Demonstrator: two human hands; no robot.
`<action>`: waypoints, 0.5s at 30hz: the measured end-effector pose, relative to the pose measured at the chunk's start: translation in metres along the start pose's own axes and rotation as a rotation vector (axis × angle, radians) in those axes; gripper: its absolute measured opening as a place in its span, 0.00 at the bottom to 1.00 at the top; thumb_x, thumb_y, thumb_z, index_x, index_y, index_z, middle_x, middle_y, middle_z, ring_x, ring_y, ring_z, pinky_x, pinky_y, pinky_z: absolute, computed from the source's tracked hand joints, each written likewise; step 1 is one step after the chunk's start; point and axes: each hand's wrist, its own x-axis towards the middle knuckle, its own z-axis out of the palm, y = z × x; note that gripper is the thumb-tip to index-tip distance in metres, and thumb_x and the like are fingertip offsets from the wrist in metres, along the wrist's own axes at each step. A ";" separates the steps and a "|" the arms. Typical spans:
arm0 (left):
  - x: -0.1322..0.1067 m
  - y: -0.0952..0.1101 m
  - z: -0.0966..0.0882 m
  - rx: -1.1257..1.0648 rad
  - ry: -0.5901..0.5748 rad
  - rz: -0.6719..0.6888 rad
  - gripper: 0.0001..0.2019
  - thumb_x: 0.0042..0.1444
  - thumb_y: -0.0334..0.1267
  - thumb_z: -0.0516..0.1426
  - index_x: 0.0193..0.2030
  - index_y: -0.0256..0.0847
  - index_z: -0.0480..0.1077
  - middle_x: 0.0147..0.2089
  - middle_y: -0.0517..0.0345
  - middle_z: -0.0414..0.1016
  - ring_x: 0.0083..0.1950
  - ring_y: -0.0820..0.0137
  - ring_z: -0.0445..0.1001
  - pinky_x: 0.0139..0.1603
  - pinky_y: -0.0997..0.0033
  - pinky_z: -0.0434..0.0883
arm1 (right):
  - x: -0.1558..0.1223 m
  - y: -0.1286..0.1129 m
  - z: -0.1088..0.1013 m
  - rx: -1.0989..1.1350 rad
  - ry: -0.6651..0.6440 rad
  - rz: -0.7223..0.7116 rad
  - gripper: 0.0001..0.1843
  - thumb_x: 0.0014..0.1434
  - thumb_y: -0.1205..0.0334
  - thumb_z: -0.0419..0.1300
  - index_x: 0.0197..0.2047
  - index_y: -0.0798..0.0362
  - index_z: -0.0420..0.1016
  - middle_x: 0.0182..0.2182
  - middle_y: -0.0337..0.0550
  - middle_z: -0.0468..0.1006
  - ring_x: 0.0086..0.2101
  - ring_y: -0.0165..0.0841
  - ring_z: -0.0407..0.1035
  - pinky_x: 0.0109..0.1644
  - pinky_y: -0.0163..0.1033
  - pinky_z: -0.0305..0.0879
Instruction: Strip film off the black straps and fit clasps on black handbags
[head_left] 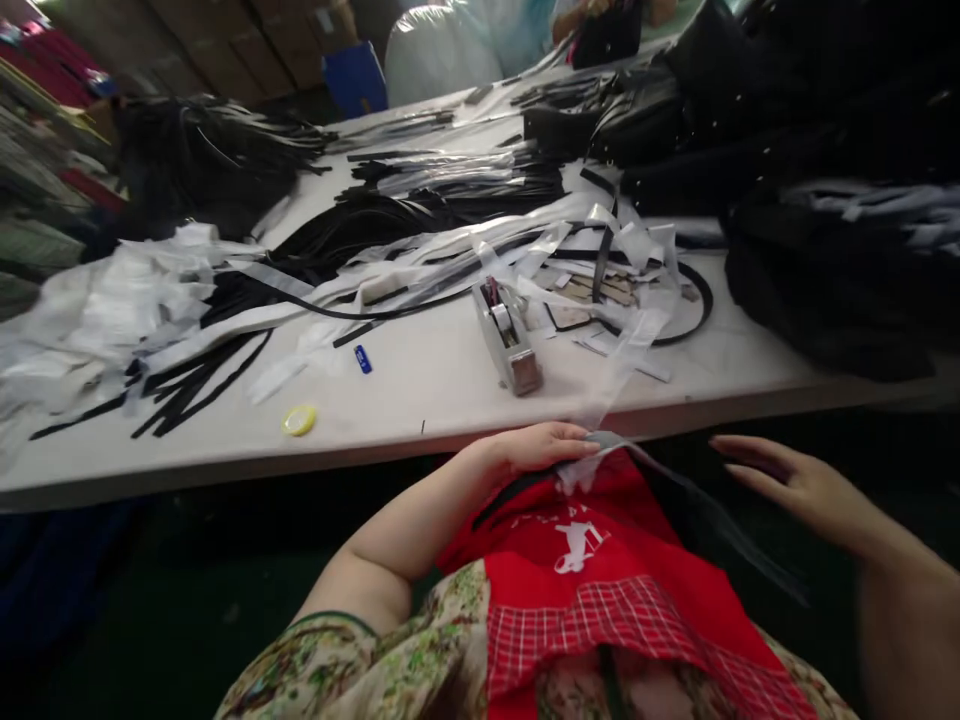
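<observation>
At the table's front edge, just above the red apron (660,540), my left hand (544,447) is closed on a translucent plastic strip (611,438). The loose tail of the strip trails to the right, blurred, over the apron and the dark floor. Off to the right, my right hand (795,485) hovers with thumb and fingers apart, and nothing shows between them. Beyond my left hand stands a grey tape dispenser (506,340). More clear plastic (637,340) hangs over the table edge beside it.
Black straps (375,225) and white plastic sleeves (135,300) are heaped across the white table (450,405). A yellow disc (299,420) and a small blue object (363,359) lie near the front. Black bags (825,270) are piled at right. Another person's hand (574,18) shows at the far end.
</observation>
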 end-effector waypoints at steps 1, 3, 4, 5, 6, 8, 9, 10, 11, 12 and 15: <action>0.004 0.001 0.004 0.012 -0.013 -0.025 0.21 0.57 0.55 0.58 0.32 0.35 0.70 0.25 0.58 0.74 0.25 0.74 0.71 0.32 0.73 0.70 | 0.006 -0.010 0.019 0.072 -0.089 -0.050 0.24 0.59 0.52 0.63 0.58 0.45 0.71 0.54 0.54 0.76 0.51 0.41 0.73 0.52 0.39 0.71; 0.012 0.003 0.010 0.015 -0.027 -0.060 0.20 0.58 0.55 0.58 0.34 0.36 0.70 0.27 0.58 0.75 0.24 0.75 0.71 0.31 0.74 0.69 | 0.020 -0.036 0.055 0.177 -0.193 -0.182 0.38 0.55 0.50 0.65 0.66 0.49 0.60 0.61 0.53 0.69 0.58 0.45 0.67 0.61 0.47 0.65; 0.015 0.004 0.012 0.010 -0.029 -0.071 0.20 0.58 0.55 0.58 0.36 0.36 0.70 0.27 0.59 0.75 0.23 0.76 0.70 0.30 0.75 0.69 | 0.026 -0.047 0.071 0.199 -0.217 -0.230 0.35 0.56 0.50 0.63 0.65 0.50 0.62 0.59 0.52 0.70 0.57 0.45 0.68 0.61 0.48 0.66; 0.017 0.004 0.013 0.004 -0.031 -0.083 0.20 0.58 0.56 0.58 0.37 0.37 0.69 0.27 0.59 0.75 0.22 0.77 0.69 0.29 0.75 0.69 | 0.031 -0.056 0.082 0.216 -0.236 -0.260 0.29 0.58 0.52 0.60 0.61 0.51 0.66 0.56 0.51 0.74 0.54 0.44 0.71 0.58 0.47 0.68; 0.019 0.004 0.013 -0.003 -0.038 -0.101 0.20 0.58 0.55 0.58 0.38 0.38 0.69 0.28 0.60 0.75 0.22 0.78 0.69 0.28 0.76 0.68 | 0.035 -0.060 0.089 0.224 -0.243 -0.267 0.22 0.61 0.54 0.56 0.57 0.51 0.70 0.52 0.49 0.77 0.50 0.41 0.73 0.54 0.45 0.70; 0.018 0.003 0.010 -0.013 -0.061 -0.169 0.19 0.57 0.54 0.59 0.39 0.39 0.68 0.27 0.61 0.75 0.20 0.79 0.66 0.25 0.78 0.67 | 0.040 -0.055 0.092 0.204 -0.206 -0.238 0.16 0.64 0.59 0.49 0.48 0.50 0.75 0.44 0.46 0.81 0.43 0.38 0.76 0.48 0.42 0.71; 0.015 0.002 0.007 -0.009 -0.078 -0.224 0.18 0.56 0.54 0.60 0.40 0.40 0.68 0.26 0.62 0.74 0.18 0.79 0.65 0.23 0.78 0.66 | 0.041 -0.047 0.088 0.171 -0.151 -0.213 0.16 0.64 0.60 0.48 0.46 0.50 0.75 0.42 0.45 0.81 0.41 0.39 0.76 0.47 0.42 0.71; 0.010 0.000 0.004 -0.001 -0.100 -0.287 0.18 0.55 0.54 0.61 0.39 0.39 0.69 0.25 0.63 0.73 0.17 0.79 0.64 0.21 0.78 0.65 | 0.041 -0.038 0.082 0.128 -0.086 -0.191 0.15 0.63 0.60 0.49 0.46 0.49 0.75 0.42 0.45 0.81 0.41 0.40 0.76 0.47 0.42 0.70; 0.004 -0.001 0.001 0.008 -0.130 -0.352 0.19 0.55 0.54 0.61 0.39 0.38 0.70 0.23 0.63 0.72 0.17 0.78 0.63 0.20 0.78 0.63 | 0.040 -0.028 0.076 0.086 -0.021 -0.172 0.15 0.62 0.59 0.50 0.46 0.49 0.75 0.42 0.45 0.81 0.42 0.41 0.76 0.47 0.43 0.70; -0.003 -0.002 -0.002 0.016 -0.167 -0.410 0.19 0.56 0.54 0.60 0.37 0.37 0.71 0.21 0.62 0.70 0.16 0.77 0.62 0.18 0.78 0.62 | 0.040 -0.019 0.069 0.053 0.033 -0.157 0.14 0.62 0.59 0.51 0.46 0.49 0.75 0.43 0.45 0.81 0.42 0.42 0.76 0.48 0.44 0.69; -0.025 0.003 -0.008 -0.038 -0.227 -0.457 0.20 0.59 0.52 0.57 0.32 0.33 0.73 0.16 0.63 0.64 0.13 0.76 0.59 0.14 0.76 0.59 | 0.037 -0.003 0.056 0.033 0.071 -0.116 0.14 0.61 0.58 0.51 0.46 0.49 0.75 0.43 0.46 0.80 0.44 0.42 0.75 0.50 0.44 0.67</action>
